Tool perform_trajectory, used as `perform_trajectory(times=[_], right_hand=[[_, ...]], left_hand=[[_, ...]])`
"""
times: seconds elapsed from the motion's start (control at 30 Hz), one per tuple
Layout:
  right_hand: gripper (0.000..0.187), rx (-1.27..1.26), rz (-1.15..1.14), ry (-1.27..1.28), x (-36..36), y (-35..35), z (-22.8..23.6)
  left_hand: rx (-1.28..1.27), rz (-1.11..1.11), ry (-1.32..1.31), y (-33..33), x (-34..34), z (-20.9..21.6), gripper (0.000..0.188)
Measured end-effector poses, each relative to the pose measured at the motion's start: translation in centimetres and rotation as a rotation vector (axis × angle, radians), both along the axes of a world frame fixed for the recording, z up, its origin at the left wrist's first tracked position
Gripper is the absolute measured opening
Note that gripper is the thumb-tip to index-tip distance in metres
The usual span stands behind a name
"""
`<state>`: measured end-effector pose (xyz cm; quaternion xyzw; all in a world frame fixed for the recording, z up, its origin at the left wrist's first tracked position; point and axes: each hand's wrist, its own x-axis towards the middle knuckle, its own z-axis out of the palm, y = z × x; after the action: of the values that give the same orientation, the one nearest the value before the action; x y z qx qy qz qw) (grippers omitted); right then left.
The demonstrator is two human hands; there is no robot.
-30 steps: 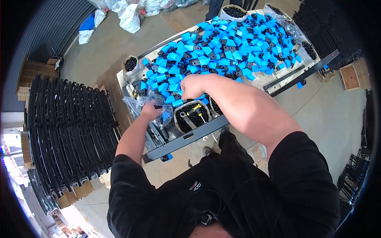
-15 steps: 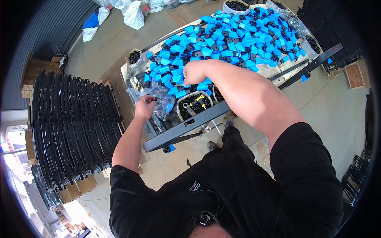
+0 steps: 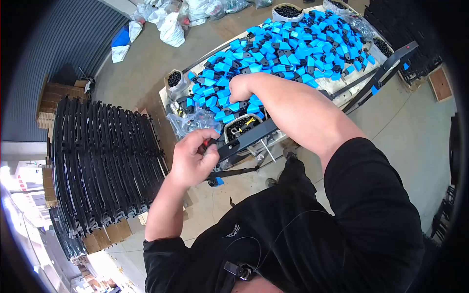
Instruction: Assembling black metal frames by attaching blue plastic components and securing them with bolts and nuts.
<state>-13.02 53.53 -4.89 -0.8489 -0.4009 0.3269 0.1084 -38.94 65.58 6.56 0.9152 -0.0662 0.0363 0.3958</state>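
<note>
My left hand is raised over the near left end of a dark grey metal bar. Its thumb and fingers are closed on a small red-and-black piece, too small to name. My right hand is at the near edge of a heap of blue-and-black plastic parts. Its fingers curl downward, mostly hidden behind the back of the hand; what they hold cannot be seen. Between the hands, a white-rimmed tub contains small black pieces and a yellow-and-black tool. Clear plastic bags lie beyond my left hand.
White tubs of black pieces stand at the table's left corner and far side. Stacked black metal frames rise at the left. Full sacks sit on the floor behind. A wooden box is at the right.
My left hand has come back from beside the plastic bags, up and nearer to me, with the small piece in it. My right hand stays by the heap. The view has shifted slightly.
</note>
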Motion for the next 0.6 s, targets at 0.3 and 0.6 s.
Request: perform_trajectory(times=[0.3,0.6], right_hand=[[0.041,0.030,-0.001,-0.045,0.6,-0.1,-0.1],[0.045,0.034,0.005,-0.003,0.8,0.1,-0.3]], left_hand=[[-0.604,0.076,0.235,-3.6,-1.0,-0.8,0.039],[0.348,-0.040,-0.048,-3.6,-0.4,-0.5,0.022]])
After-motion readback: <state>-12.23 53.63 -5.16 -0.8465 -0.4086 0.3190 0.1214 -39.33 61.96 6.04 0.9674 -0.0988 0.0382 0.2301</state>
